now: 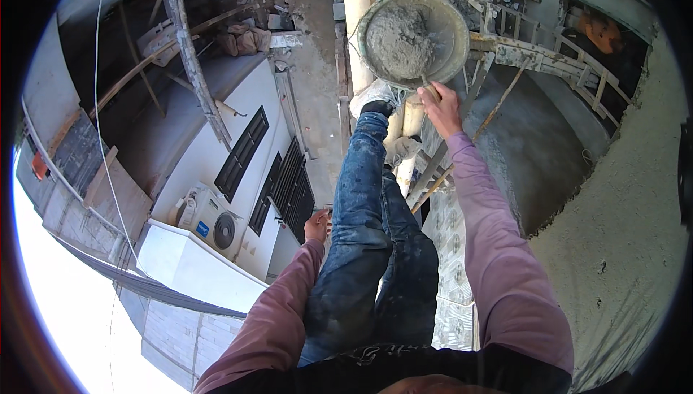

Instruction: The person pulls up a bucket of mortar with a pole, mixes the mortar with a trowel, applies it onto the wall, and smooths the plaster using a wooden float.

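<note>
Far ahead by my shoe, my right hand point(440, 107) grips a trowel handle point(427, 85) dipped in the mortar pan point(413, 36); I should scoop steadily, keeping the pan level. My left hand point(316, 225) rests beside my knee, grip unclear

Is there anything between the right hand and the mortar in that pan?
Nothing visible. The right hand is already at the near rim of the round pan, gripping a tool handle that dips into the grey mortar. The left hand is lower down, beside the knee, well away from it.
</note>
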`<action>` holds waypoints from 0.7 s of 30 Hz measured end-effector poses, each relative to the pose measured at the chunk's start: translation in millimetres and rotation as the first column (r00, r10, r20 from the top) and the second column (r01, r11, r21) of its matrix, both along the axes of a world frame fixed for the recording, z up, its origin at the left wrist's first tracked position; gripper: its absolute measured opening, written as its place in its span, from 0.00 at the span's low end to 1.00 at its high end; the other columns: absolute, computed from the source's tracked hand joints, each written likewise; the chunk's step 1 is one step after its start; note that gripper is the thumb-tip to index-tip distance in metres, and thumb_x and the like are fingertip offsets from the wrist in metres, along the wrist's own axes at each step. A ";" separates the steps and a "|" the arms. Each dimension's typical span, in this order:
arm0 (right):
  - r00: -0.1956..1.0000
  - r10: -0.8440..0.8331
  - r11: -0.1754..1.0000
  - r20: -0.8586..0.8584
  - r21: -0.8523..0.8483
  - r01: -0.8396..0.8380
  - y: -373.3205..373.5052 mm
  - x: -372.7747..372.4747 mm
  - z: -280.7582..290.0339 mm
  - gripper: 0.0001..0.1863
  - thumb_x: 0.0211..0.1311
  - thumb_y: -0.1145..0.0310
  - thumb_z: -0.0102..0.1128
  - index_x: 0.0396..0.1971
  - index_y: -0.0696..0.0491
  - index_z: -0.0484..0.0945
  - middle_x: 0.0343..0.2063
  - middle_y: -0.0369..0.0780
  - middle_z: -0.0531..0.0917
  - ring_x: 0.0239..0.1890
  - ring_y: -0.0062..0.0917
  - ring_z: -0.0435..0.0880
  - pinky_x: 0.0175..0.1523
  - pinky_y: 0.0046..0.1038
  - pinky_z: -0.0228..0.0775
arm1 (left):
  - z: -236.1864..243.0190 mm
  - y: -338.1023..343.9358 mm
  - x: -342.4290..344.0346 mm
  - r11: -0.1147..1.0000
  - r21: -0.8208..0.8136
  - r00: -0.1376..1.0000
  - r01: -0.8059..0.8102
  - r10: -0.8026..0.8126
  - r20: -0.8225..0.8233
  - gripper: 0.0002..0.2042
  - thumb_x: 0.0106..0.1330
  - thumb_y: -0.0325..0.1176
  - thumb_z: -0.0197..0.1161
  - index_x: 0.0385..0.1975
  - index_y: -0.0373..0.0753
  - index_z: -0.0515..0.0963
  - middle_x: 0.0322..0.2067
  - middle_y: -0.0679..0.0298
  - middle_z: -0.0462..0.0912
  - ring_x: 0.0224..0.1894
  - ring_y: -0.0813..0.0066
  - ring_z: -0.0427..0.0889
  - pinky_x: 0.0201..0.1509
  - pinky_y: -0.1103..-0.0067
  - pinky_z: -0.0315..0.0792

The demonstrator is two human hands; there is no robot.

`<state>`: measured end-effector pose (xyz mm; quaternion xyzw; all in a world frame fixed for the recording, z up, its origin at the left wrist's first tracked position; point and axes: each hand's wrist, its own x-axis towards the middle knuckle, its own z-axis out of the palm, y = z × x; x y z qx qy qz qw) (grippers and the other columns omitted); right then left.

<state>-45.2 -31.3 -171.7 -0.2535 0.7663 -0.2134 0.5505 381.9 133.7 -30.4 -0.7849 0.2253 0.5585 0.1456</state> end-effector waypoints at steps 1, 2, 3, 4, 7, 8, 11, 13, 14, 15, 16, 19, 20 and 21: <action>0.987 -0.003 0.995 -0.159 -0.095 -0.012 -0.7 3.7 16.0 0.21 0.53 0.59 0.63 0.37 0.64 0.78 0.34 0.53 0.81 0.36 0.48 0.80 0.45 0.37 0.71 | 1.1 0.1 8.9 0.997 -0.016 0.998 -0.070 0.070 -0.002 0.15 0.64 0.31 0.52 0.48 0.38 0.78 0.32 0.64 0.82 0.29 0.76 0.81 0.31 0.80 0.75; 0.950 -0.024 0.982 -0.313 -0.187 -0.037 -4.8 7.0 29.9 0.20 0.53 0.61 0.64 0.36 0.64 0.78 0.33 0.53 0.81 0.34 0.47 0.80 0.43 0.37 0.71 | 2.2 0.2 17.5 0.990 -0.034 0.990 -0.140 0.140 -0.005 0.15 0.64 0.31 0.52 0.48 0.39 0.78 0.33 0.64 0.82 0.29 0.75 0.81 0.31 0.80 0.75; 0.907 -0.001 0.964 -0.422 -0.240 -0.111 -5.4 4.5 39.0 0.19 0.53 0.65 0.64 0.39 0.63 0.77 0.34 0.51 0.80 0.36 0.46 0.80 0.42 0.38 0.71 | -1.3 0.9 15.1 0.996 -0.025 0.996 -0.090 0.090 0.000 0.16 0.64 0.31 0.51 0.49 0.39 0.78 0.33 0.63 0.82 0.30 0.75 0.82 0.31 0.79 0.76; 0.903 0.008 0.965 -0.429 -0.234 -0.120 -6.4 6.8 45.6 0.19 0.53 0.65 0.64 0.39 0.63 0.77 0.34 0.51 0.80 0.36 0.46 0.80 0.42 0.38 0.71 | -1.2 2.5 13.1 0.995 -0.019 0.995 -0.097 0.097 -0.008 0.16 0.64 0.31 0.51 0.49 0.39 0.78 0.33 0.63 0.82 0.30 0.75 0.82 0.31 0.79 0.76; 0.744 0.228 0.954 -0.628 -0.010 -0.301 -9.3 14.7 58.8 0.21 0.55 0.68 0.60 0.48 0.59 0.72 0.36 0.48 0.75 0.41 0.44 0.78 0.41 0.41 0.70 | 1.6 4.3 8.6 0.999 0.010 0.999 -0.037 0.037 0.014 0.16 0.64 0.31 0.52 0.49 0.40 0.78 0.34 0.64 0.82 0.30 0.74 0.82 0.31 0.79 0.76; 0.741 0.230 0.953 -0.631 -0.009 -0.304 -7.0 11.5 64.7 0.21 0.55 0.68 0.60 0.48 0.59 0.72 0.36 0.48 0.75 0.41 0.44 0.78 0.41 0.41 0.70 | 2.8 7.2 4.4 0.999 0.010 0.999 -0.039 0.039 0.010 0.16 0.64 0.31 0.52 0.49 0.40 0.78 0.34 0.64 0.82 0.30 0.74 0.82 0.31 0.79 0.76; 0.776 0.151 0.968 -0.612 -0.069 -0.242 -19.6 1.7 80.9 0.19 0.55 0.66 0.60 0.44 0.59 0.75 0.34 0.49 0.77 0.36 0.46 0.79 0.40 0.42 0.71 | 5.7 3.1 13.0 0.999 0.001 0.999 -0.043 0.043 0.004 0.15 0.64 0.30 0.52 0.50 0.40 0.78 0.34 0.64 0.82 0.31 0.75 0.82 0.31 0.79 0.76; 0.769 0.169 0.975 -0.617 -0.010 -0.223 -24.7 -36.9 53.5 0.17 0.55 0.65 0.60 0.42 0.59 0.75 0.33 0.49 0.78 0.36 0.46 0.79 0.40 0.43 0.71 | 2.4 2.4 8.9 0.997 0.009 0.997 -0.081 0.081 -0.001 0.15 0.65 0.30 0.52 0.50 0.41 0.78 0.34 0.64 0.82 0.31 0.76 0.82 0.32 0.79 0.76; 0.764 0.185 0.979 -0.619 0.046 -0.200 -31.3 -48.8 34.5 0.16 0.55 0.64 0.59 0.40 0.60 0.76 0.32 0.50 0.79 0.36 0.47 0.79 0.41 0.44 0.70 | -3.1 0.0 6.6 0.995 0.008 0.995 -0.097 0.097 -0.004 0.15 0.65 0.30 0.52 0.50 0.41 0.78 0.33 0.64 0.82 0.31 0.76 0.82 0.32 0.79 0.76; 0.757 0.188 0.979 -0.625 0.056 -0.196 -33.9 -47.6 18.9 0.16 0.55 0.64 0.59 0.40 0.60 0.76 0.32 0.50 0.79 0.36 0.47 0.79 0.41 0.44 0.70 | -5.8 -0.9 0.9 0.997 0.035 0.998 -0.068 0.068 0.002 0.15 0.65 0.30 0.52 0.50 0.40 0.78 0.33 0.64 0.82 0.31 0.76 0.82 0.31 0.79 0.76; 0.772 0.212 0.970 -0.599 0.036 -0.239 -39.6 -33.7 6.4 0.15 0.56 0.64 0.59 0.38 0.60 0.76 0.32 0.50 0.79 0.36 0.47 0.79 0.41 0.44 0.70 | -3.5 -1.2 3.2 0.997 0.044 0.998 -0.061 0.060 0.005 0.15 0.65 0.30 0.52 0.50 0.40 0.78 0.33 0.64 0.82 0.31 0.76 0.82 0.31 0.79 0.76; 0.801 0.186 0.964 -0.569 -0.051 -0.261 -31.7 1.9 6.9 0.15 0.56 0.63 0.59 0.37 0.59 0.76 0.31 0.51 0.80 0.36 0.48 0.79 0.41 0.45 0.70 | 0.3 -6.1 -1.6 0.997 0.024 0.997 -0.074 0.074 0.009 0.15 0.65 0.30 0.51 0.49 0.40 0.78 0.34 0.64 0.82 0.31 0.76 0.82 0.32 0.80 0.76; 0.806 0.147 0.965 -0.573 -0.095 -0.244 -16.3 8.7 16.7 0.15 0.56 0.63 0.59 0.37 0.58 0.77 0.31 0.50 0.80 0.36 0.49 0.79 0.41 0.45 0.70 | 4.7 -4.7 -8.1 0.999 0.025 0.999 -0.047 0.047 0.004 0.15 0.65 0.30 0.51 0.49 0.40 0.78 0.34 0.64 0.82 0.30 0.76 0.81 0.32 0.80 0.76; 0.856 0.221 0.962 -0.468 -0.037 -0.269 -9.3 6.6 33.6 0.16 0.55 0.63 0.59 0.40 0.57 0.77 0.31 0.50 0.80 0.35 0.48 0.80 0.40 0.45 0.71 | 9.1 -7.4 -10.2 1.000 0.017 1.000 -0.018 0.018 0.005 0.15 0.65 0.29 0.51 0.49 0.40 0.78 0.34 0.64 0.82 0.30 0.76 0.81 0.32 0.80 0.76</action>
